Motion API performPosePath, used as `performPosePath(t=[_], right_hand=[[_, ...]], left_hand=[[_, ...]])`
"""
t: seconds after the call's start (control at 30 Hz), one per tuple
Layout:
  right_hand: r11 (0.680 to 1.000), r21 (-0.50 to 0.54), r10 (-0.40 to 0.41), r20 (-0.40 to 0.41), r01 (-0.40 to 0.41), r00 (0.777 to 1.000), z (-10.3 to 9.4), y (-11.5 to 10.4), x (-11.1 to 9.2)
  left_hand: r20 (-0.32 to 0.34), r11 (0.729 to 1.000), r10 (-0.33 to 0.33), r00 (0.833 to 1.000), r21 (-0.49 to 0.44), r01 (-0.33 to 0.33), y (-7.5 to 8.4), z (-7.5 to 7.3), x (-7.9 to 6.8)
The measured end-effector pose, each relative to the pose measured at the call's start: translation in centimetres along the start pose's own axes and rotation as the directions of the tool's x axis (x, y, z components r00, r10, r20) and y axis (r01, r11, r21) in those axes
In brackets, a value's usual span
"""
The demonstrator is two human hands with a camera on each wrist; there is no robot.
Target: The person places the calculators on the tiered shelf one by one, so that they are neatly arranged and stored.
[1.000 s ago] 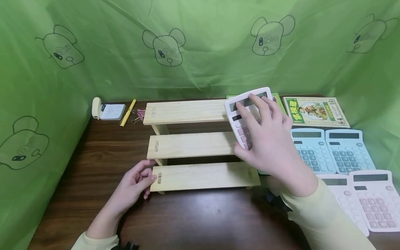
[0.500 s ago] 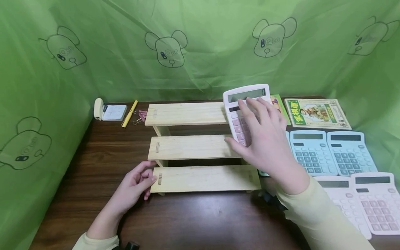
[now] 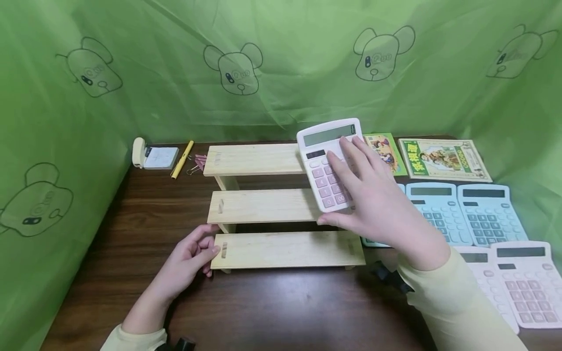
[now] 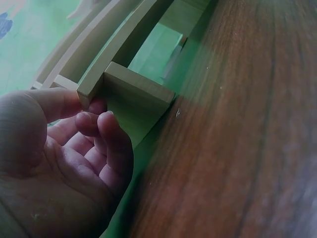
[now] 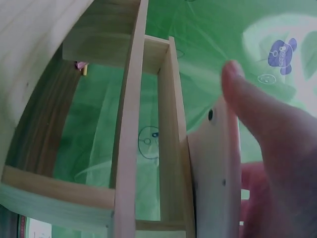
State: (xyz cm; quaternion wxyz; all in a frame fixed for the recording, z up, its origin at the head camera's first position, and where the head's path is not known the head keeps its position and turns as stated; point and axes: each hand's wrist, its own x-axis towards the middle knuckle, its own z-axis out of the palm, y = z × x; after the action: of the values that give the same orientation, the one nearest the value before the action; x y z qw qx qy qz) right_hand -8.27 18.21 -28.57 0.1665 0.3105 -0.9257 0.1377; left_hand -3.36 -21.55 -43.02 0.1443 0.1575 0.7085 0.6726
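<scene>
A three-tier wooden rack stands in the middle of the table. My left hand pinches the left end of its lowest board between thumb and fingers; the left wrist view shows the thumb against the board's corner. A white calculator with pink keys stands tilted at the right of the upper tiers, display upward. My right hand holds it, fingers over its right side and thumb at the bottom edge. In the right wrist view, the calculator's back is against a rack board.
Blue calculators and pink-keyed white calculators lie to the right. Two books, one green and one cream, lie behind them. Back left are a notepad, a yellow pen and pink binder clips.
The calculator has moved left along the rack with my right hand, and more of its keys and the green book show. My left hand has stayed on the lowest board.
</scene>
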Motion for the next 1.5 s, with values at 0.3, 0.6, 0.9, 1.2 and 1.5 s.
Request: performPosePath(t=[0.3,0.6,0.9,1.2,1.5], right_hand=[[0.997,0.06,-0.049,0.025,0.047,0.998,0.1,0.4,0.0],[0.992,0.108,-0.055,-0.078,0.064,0.995,-0.3,0.1,0.5],[0.986,0.138,-0.073,-0.118,0.089,0.99,0.0,-0.1,0.8],[0.973,0.18,-0.111,-0.185,0.145,0.976,0.6,-0.2,1.2],[0.977,0.173,-0.086,-0.205,0.122,0.975,1.1,-0.3,1.3]], left_hand=[[-0.008,1.0,-0.013,1.0,0.004,0.013,-0.3,0.0,-0.1],[-0.016,1.0,-0.012,1.0,0.002,0.013,-0.2,-0.2,-0.3],[-0.018,1.0,-0.012,1.0,-0.001,0.012,0.1,-0.3,-0.4],[-0.016,0.989,-0.088,0.996,-0.122,0.085,0.3,0.0,-0.5],[-0.025,0.968,-0.169,0.985,-0.192,0.161,0.6,0.6,0.1]])
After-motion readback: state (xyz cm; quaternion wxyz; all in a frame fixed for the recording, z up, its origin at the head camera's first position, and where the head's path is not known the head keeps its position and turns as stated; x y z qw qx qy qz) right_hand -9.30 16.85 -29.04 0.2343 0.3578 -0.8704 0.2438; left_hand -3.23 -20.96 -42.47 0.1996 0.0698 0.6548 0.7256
